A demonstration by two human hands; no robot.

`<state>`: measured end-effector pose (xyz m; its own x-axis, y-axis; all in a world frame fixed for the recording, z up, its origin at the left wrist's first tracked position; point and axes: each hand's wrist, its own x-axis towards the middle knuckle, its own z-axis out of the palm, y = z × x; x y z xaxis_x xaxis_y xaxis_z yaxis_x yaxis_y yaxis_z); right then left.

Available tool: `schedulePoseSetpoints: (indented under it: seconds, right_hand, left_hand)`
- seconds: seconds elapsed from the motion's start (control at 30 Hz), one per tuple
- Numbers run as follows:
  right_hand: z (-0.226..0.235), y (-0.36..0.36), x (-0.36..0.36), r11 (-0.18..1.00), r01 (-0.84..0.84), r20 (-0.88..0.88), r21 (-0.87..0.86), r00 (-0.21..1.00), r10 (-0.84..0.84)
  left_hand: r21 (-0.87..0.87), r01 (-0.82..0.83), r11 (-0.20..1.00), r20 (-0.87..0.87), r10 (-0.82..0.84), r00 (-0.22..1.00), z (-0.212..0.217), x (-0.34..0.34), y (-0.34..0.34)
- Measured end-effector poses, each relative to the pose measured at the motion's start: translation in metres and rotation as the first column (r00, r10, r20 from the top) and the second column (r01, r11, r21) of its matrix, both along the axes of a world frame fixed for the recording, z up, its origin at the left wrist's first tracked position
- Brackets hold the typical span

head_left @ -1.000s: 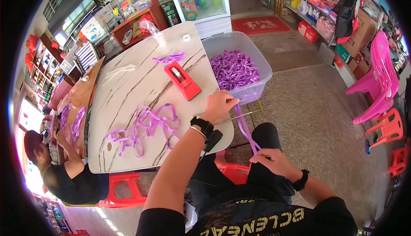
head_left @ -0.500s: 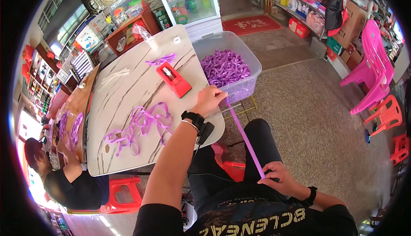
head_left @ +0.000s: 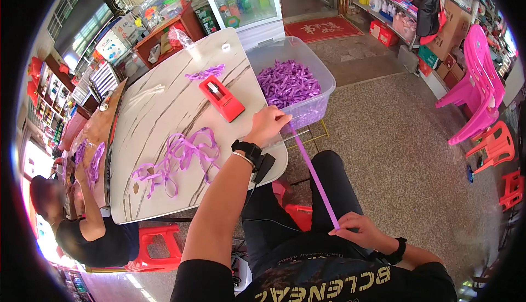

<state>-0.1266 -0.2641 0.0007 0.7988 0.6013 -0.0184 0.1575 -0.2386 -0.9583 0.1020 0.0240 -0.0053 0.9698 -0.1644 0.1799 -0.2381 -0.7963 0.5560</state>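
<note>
The left hand (head_left: pixel 272 125) and right hand (head_left: pixel 359 231) pinch a purple ribbon (head_left: pixel 314 175) taut beside the translucent tub (head_left: pixel 316 109), already heaped with ribbon pieces (head_left: pixel 287 83); loose loops (head_left: pixel 186 148) on the marble-patterned table (head_left: pixel 156 113) seem left to do. Yellow lettering (head_left: pixel 378 276) marks the T-shirt (head_left: pixel 411 283), pale characters (head_left: pixel 322 28) the doormat (head_left: pixel 296 35)

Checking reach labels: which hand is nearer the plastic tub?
Left. The left hand is by the near corner of the plastic tub; the right hand is farther off, lower in the picture.

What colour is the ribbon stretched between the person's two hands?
The ribbon is light purple, plain along its length; it shows best in the head view.
</note>
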Motion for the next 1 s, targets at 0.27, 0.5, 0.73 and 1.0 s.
schedulePoseSetpoints:
  seconds: [0.27, 0.5, 0.73, 1.0]
  right_hand:
    - [0.098, 0.003, 0.056, 0.98, -0.169, 0.296, 0.104, 0.946, 0.131]
    - [0.155, 0.057, 0.177, 0.93, -0.316, 0.615, 0.186, 0.776, 0.14]
    - [0.144, 0.129, 0.323, 0.925, -0.264, 0.196, 0.274, 0.957, 0.215]
    - [0.019, 0.179, 0.408, 0.928, -0.181, -0.234, 0.324, 0.935, 0.264]
  left_hand:
    - [0.003, 0.026, 1.0, 0.021, -0.026, 0.999, 0.003, 0.002, -0.002]
    - [-0.092, 0.021, 0.996, 0.129, -0.009, 0.992, -0.015, 0.002, 0.003]
    - [-0.086, 0.019, 0.996, 0.068, -0.013, 0.998, 0.006, -0.004, -0.008]
    - [-0.212, -0.013, 0.977, 0.078, 0.03, 0.996, 0.006, -0.003, -0.001]
